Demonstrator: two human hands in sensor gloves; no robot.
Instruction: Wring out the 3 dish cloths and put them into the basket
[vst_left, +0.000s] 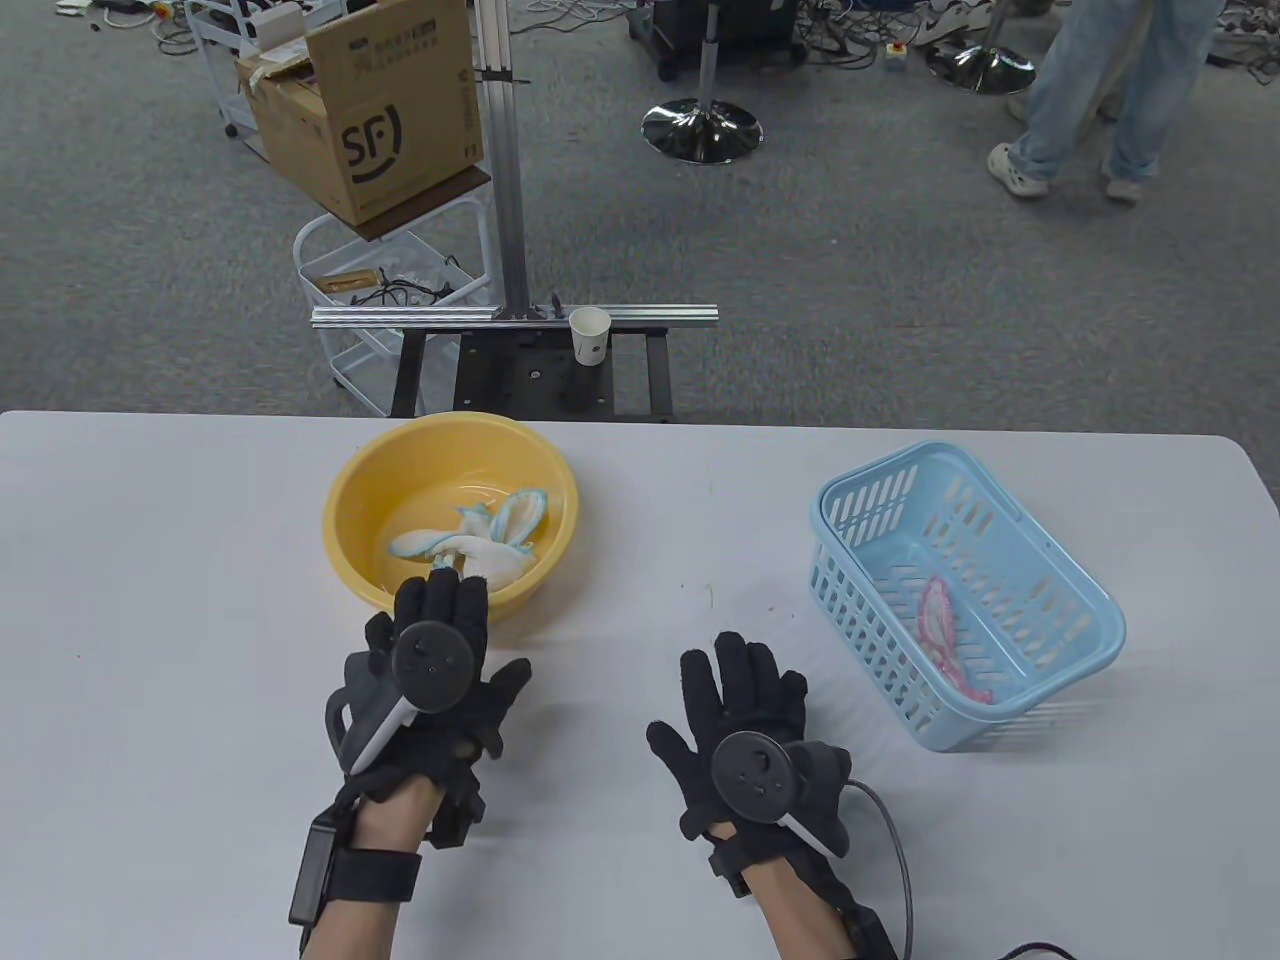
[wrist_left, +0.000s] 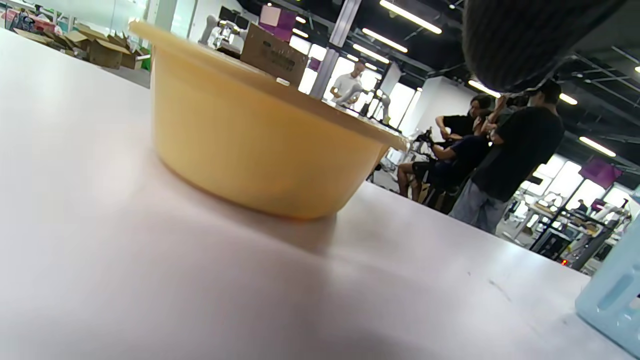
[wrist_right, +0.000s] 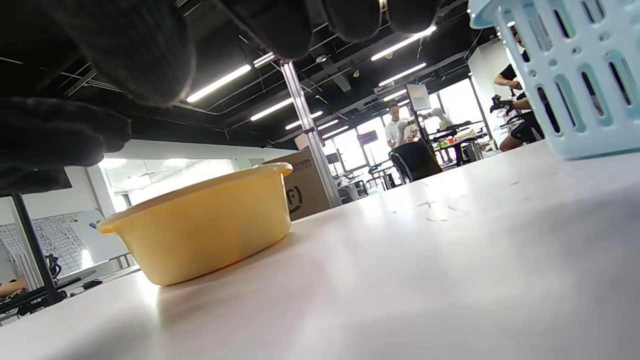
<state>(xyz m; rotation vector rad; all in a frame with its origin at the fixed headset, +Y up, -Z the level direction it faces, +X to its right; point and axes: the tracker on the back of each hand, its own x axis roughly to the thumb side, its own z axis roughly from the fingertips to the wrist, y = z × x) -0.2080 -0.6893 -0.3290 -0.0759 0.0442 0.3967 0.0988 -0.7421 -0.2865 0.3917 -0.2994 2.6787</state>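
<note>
L hand (vst_left: 432, 672) is hovering at the near rim of the yellow basin (vst_left: 352, 520), fingers straight & spread, gripping nothing. R hand (vst_left: 745, 730) is resting w/ fingers relaxed over the desk's (vst_left: 160, 620) near-centre, also holding nothing.

Blue-edged white cloths (vst_left: 480, 535) are lying bunched in the basin, which is sitting toward the desk's far edge, left of centre; can't tell if that's 1 or 2 cloths. A pink cloth (vst_left: 945, 630) is lying in the blue basket (vst_left: 1095, 625) by the right edge.

Judgement: the cloths are prob wet, so limp, heavier than they look, dripping & a bit slippery. Best to grab a bunched clump mid-length, then take both ends to twist over the basin.
</note>
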